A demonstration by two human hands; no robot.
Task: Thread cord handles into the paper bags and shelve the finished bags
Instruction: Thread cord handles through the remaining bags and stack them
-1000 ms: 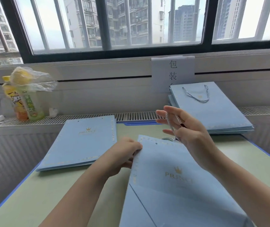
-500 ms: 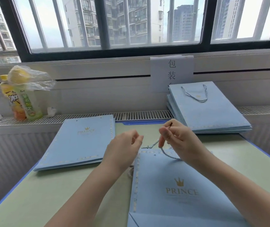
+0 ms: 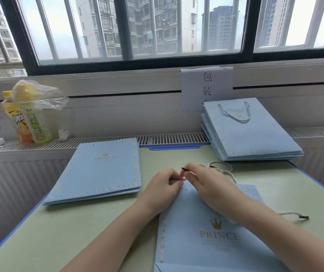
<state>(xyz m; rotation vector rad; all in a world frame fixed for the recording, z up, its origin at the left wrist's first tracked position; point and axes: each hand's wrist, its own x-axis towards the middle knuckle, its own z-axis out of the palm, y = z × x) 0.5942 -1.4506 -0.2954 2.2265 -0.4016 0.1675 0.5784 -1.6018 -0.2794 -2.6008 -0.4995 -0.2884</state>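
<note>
Two hands (image 3: 164,185) (image 3: 206,179) pinching one cord (image 3: 224,171), one bag (image 3: 206,232), two stacks (image 3: 100,169) (image 3: 249,132)

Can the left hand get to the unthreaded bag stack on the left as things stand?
Probably yes. The left hand sits at the top edge of the bag being threaded, and the unthreaded stack lies flat just to its left with only bare table between. It would first have to let go of that bag's edge.

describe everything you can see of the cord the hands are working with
The cord is a twisted silver-grey rope with a dark stiff tip at each end. The right hand pinches it near one tip, which points up and left above the top edge of the paper bag. The cord loops on the table behind that hand; its other end lies right of the forearm.
</note>
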